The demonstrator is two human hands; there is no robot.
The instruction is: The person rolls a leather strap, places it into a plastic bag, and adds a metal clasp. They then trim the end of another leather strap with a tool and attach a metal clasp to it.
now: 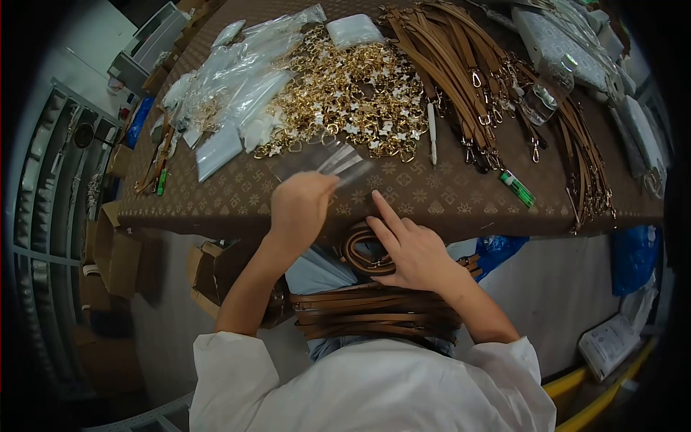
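Observation:
My left hand [302, 205] is closed on a clear plastic bag [347, 164], pinching it near the table's front edge; the bag is slightly blurred. With my right hand [414, 248] I hold a coiled brown leather strap [353, 253] at the table edge, thumb beneath it and index finger stretched out above. More brown straps [374, 309] lie across my lap. Beyond the bag, a heap of gold key rings and chains [345, 93] with white charms spreads over the patterned brown tablecloth [252, 191].
Clear plastic bags [237, 86] are piled at the left. Brown straps with metal clasps [461, 79] lie at the right, beside a white pen [432, 133] and a green-labelled tube [517, 189]. Cardboard boxes [119, 248] and a shelf [54, 173] stand left; a blue bag [635, 259] stands right.

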